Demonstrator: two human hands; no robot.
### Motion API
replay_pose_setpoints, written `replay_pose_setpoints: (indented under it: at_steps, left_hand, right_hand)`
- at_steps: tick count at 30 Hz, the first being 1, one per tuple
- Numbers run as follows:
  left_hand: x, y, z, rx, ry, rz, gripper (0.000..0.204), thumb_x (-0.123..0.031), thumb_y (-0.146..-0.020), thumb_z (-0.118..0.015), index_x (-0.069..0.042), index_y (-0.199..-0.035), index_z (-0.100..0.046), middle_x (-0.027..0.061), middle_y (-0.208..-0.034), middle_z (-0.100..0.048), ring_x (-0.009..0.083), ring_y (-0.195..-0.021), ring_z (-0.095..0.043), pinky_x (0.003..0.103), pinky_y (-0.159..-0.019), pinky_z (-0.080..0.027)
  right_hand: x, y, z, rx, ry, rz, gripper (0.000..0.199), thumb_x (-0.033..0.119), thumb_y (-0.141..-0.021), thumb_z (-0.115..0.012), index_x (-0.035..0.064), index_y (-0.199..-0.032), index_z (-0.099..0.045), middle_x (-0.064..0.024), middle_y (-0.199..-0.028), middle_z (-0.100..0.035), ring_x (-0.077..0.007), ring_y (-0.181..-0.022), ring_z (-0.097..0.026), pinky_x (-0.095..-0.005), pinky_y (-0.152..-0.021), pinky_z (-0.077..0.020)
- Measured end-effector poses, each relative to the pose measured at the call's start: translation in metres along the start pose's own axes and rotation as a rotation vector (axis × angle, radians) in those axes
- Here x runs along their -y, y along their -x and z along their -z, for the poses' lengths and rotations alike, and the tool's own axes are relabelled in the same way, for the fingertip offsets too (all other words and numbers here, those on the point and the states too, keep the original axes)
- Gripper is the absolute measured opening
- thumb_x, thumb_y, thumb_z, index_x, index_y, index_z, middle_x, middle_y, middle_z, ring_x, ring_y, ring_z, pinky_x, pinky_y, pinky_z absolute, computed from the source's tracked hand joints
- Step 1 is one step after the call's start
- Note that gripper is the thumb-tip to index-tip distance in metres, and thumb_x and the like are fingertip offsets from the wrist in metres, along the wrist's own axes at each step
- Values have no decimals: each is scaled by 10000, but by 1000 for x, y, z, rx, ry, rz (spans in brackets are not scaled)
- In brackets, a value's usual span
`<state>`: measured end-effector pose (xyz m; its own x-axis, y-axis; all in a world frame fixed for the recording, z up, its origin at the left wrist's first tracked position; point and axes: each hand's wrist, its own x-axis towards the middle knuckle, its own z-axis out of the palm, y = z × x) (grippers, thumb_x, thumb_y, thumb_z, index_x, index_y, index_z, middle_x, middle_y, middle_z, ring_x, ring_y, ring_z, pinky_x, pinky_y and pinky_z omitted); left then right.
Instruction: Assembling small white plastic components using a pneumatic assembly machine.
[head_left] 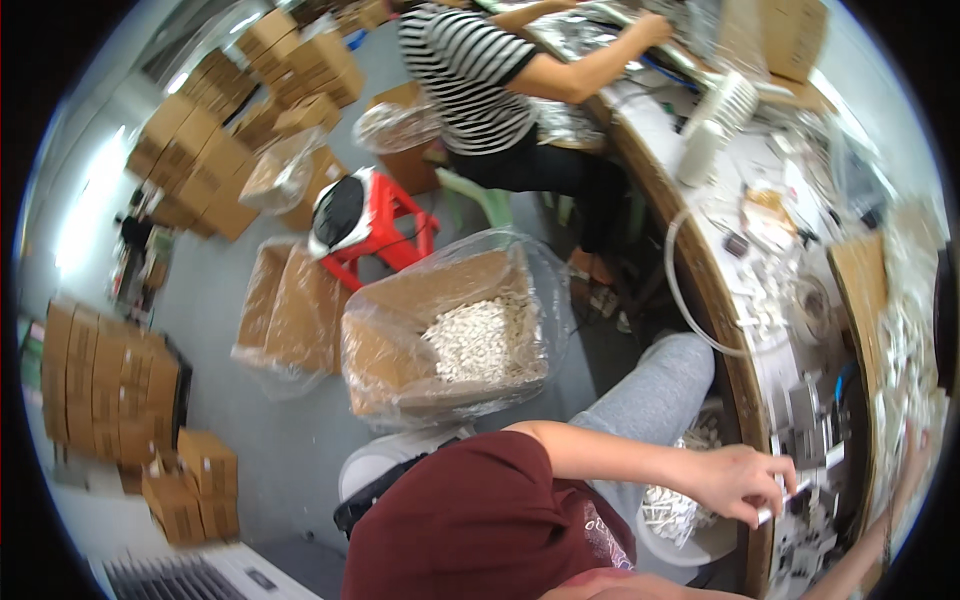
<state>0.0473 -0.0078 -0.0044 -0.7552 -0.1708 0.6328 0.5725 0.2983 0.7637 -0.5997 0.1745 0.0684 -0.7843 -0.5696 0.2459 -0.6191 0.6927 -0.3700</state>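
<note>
My left hand (740, 484) is above the bench's wooden edge, its fingers curled round a small white plastic piece (765, 516). Beside those fingers stand small metal fixtures (805, 530) on the bench. Below the hand, a white basin (705, 552) contains many slim white plastic pieces (668, 514). My right hand (914, 452) reaches to the far right, over a pile of white pieces (903, 350) on clear plastic sheeting. That hand is blurred near the picture's rim, and its fingers cannot be made out.
A plastic-lined carton (385, 375) of white pieces stands on the floor beside a red stool (375, 225). A co-worker in a striped top (470, 80) sits farther along the curved bench (690, 250). A white fan (720, 125) stands there. Stacked cartons (110, 385) line the walls.
</note>
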Motion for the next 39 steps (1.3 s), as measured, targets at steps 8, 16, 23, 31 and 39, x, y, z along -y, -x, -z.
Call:
replay_pose_setpoints:
  at_steps: [8, 16, 23, 31, 39]
  left_hand:
    - [-3, -6, 8, 108, 96, 273, 275, -76, -850, -778, -39, -1116, -717, 116, -1332, -551, 183, -1047, -654, 291, -807, -605]
    - [13, -42, -22, 131, -39, 178, 306, -7, -784, -809, -3, -1080, -730, 118, -1304, -586, 159, -879, -700, 299, -774, -615]
    - [35, -61, -43, 128, -351, 37, 320, -8, -779, -785, -2, -1092, -720, 114, -1292, -610, 187, -868, -707, 307, -731, -586]
    - [56, -71, -67, 232, -715, -130, 311, -99, -764, -781, -19, -1059, -724, 91, -1223, -702, 206, -818, -706, 327, -695, -552]
    - [60, -82, -73, 314, -771, -63, 266, -66, -732, -779, -35, -992, -735, 92, -1223, -706, 215, -756, -713, 326, -671, -552]
  right_hand:
    - [185, 93, -13, -4, -2, 57, 805, 525, -756, -804, 35, -1357, -591, -201, -1374, -600, -311, -1268, -569, -403, -1057, -433]
    - [192, 170, 52, -45, -205, 32, 531, 470, -891, -702, 158, -1316, -633, -128, -1280, -640, -230, -1197, -600, -354, -962, -480]
    - [176, 212, 48, 79, 55, 147, 293, 247, -903, -693, 42, -1112, -683, -83, -1069, -704, -204, -922, -670, -356, -839, -529]
    - [214, 241, 35, -35, 134, 160, 294, 264, -846, -711, 26, -1019, -698, -177, -951, -704, -323, -885, -684, -414, -810, -533]
    - [197, 239, 28, 8, -10, 203, 256, 286, -921, -695, 59, -1022, -632, -18, -936, -651, -143, -762, -556, -314, -708, -474]
